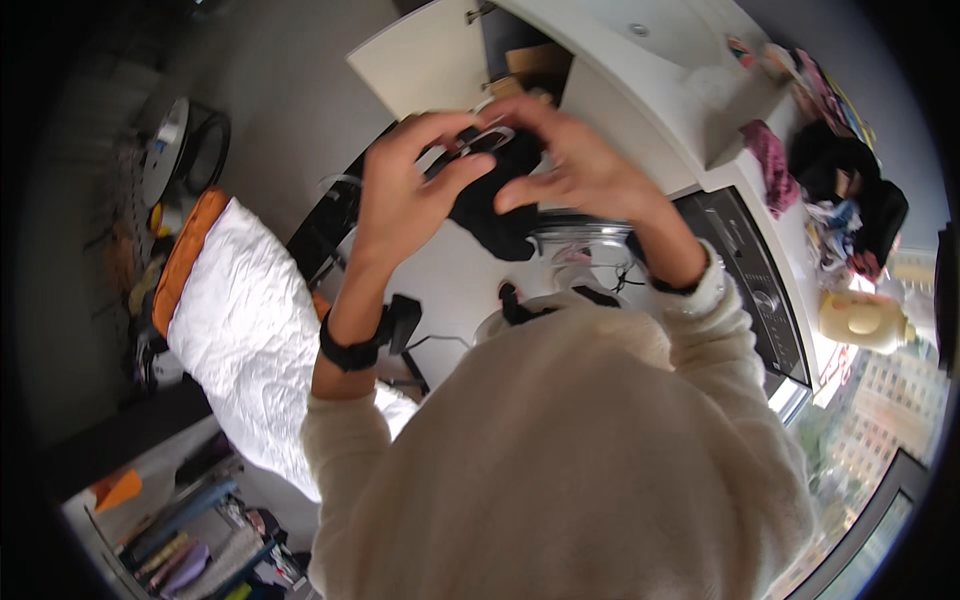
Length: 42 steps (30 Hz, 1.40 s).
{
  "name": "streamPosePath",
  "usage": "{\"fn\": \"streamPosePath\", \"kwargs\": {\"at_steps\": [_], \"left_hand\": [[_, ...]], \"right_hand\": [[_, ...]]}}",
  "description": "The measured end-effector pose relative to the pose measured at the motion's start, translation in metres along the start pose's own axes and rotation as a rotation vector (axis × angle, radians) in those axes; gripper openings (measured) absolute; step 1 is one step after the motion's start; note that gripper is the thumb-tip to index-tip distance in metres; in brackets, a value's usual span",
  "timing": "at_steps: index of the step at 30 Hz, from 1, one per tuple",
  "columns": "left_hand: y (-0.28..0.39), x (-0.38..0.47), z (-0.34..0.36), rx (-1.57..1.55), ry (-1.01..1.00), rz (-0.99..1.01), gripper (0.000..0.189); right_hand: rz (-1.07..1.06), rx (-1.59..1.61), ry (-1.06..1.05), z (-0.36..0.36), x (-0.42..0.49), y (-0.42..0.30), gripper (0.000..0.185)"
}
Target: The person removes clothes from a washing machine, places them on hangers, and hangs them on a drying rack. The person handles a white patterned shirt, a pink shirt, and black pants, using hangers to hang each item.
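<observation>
Both hands are raised in front of me around a black cloth item (pixel 499 214), which hangs down between them. My left hand (pixel 416 176) has its thumb and fingers on the item's upper left part, beside a small light loop. My right hand (pixel 566 161) is at its upper right side, with the thumb against the dark cloth. Blur hides just how the fingers grip, and the kind of garment cannot be told. Below the hands is the open round door (pixel 585 236) of a front-loading washing machine (pixel 750 277).
A white cabinet stands with its door (pixel 420 60) open, under a white sink (pixel 637 30). Clothes (pixel 832 165) and a cream-coloured jug (pixel 862 321) lie on the counter at right. White bedding (pixel 240 322) is at left, above a rack of folded clothes (pixel 187 555).
</observation>
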<state>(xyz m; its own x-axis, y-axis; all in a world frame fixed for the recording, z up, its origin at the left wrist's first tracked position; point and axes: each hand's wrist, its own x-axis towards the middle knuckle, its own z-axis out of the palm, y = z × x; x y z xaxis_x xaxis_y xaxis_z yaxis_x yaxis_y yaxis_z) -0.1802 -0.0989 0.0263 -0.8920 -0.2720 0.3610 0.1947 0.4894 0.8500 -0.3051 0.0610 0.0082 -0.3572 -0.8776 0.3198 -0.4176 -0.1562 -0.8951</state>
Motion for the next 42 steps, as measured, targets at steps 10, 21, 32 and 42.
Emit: {"fn": "streamPosePath", "kwargs": {"at_steps": [10, 21, 32, 42], "left_hand": [[-0.008, -0.013, -0.005, -0.059, 0.252, 0.192, 0.057], [-0.142, -0.078, 0.050, -0.143, -0.088, -0.435, 0.099], [-0.146, -0.021, 0.127, -1.325, 0.042, -0.806, 0.041], [-0.144, -0.055, 0.126, -1.669, -0.047, -0.593, 0.044]], "right_hand": [[0.132, -0.283, 0.197, -0.003, -0.001, -0.013, 0.032], [-0.377, 0.764, 0.712, -0.064, 0.036, -0.155, 0.019], [-0.364, 1.015, 0.551, -0.114, -0.023, -0.134, 0.034], [-0.107, 1.258, 0.577, -0.162, -0.183, 0.018, 0.033]]}}
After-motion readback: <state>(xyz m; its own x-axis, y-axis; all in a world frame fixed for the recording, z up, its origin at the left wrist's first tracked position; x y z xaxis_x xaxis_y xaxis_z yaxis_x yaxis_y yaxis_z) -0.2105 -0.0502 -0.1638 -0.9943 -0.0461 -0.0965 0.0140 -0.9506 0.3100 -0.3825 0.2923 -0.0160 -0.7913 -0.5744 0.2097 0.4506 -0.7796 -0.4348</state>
